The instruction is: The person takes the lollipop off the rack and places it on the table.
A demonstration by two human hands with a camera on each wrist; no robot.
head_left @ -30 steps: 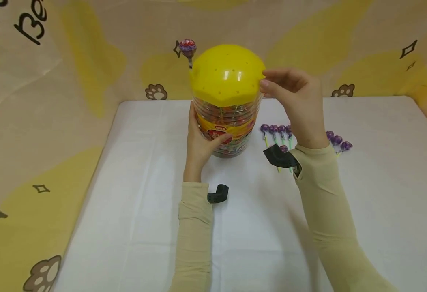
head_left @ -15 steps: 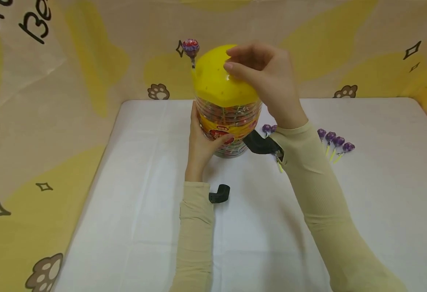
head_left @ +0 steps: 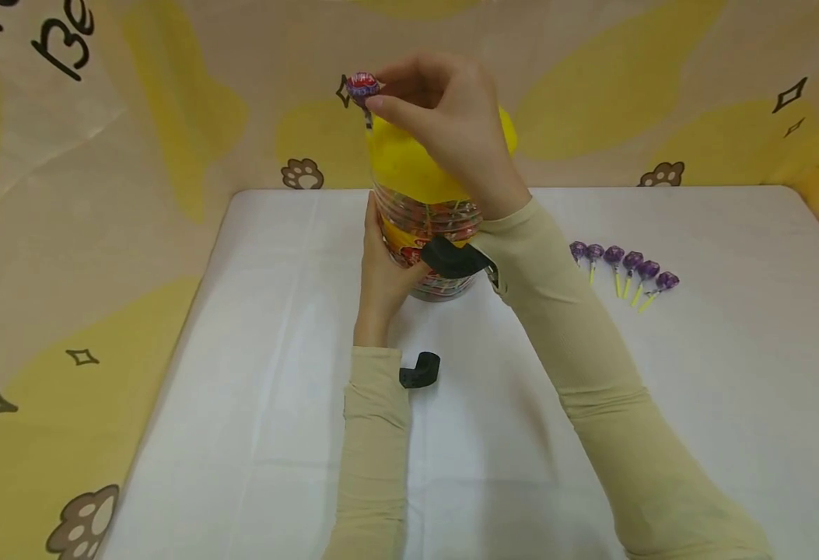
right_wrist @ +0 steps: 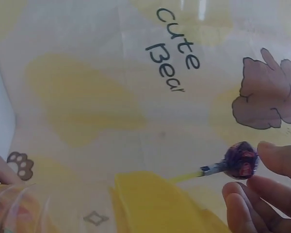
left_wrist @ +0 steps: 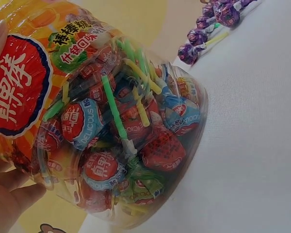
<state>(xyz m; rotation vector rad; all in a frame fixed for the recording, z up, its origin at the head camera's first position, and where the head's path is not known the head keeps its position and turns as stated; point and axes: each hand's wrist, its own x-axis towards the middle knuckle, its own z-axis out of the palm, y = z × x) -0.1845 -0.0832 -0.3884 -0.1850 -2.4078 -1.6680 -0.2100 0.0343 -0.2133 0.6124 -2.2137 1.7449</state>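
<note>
A clear ribbed jar full of wrapped lollipops stands on the table under a yellow domed lid. My left hand grips the jar's lower left side, thumb across its front. One purple-wrapped lollipop sticks out from the lid's left side on a yellow stick. My right hand reaches over the lid, thumb and fingertips right at this lollipop's candy head, parted around its near edge in the right wrist view. The arm and hand hide part of the lid and the jar's right side.
Several purple lollipops lie fanned out on the white table to the right, partly covered by the right sleeve. A patterned yellow cloth wall rises behind the table. Black camera mounts sit at both wrists.
My right hand has moved left across the front of the lid, from its right edge to the lollipop on its left side. The left hand and jar stay in place.
</note>
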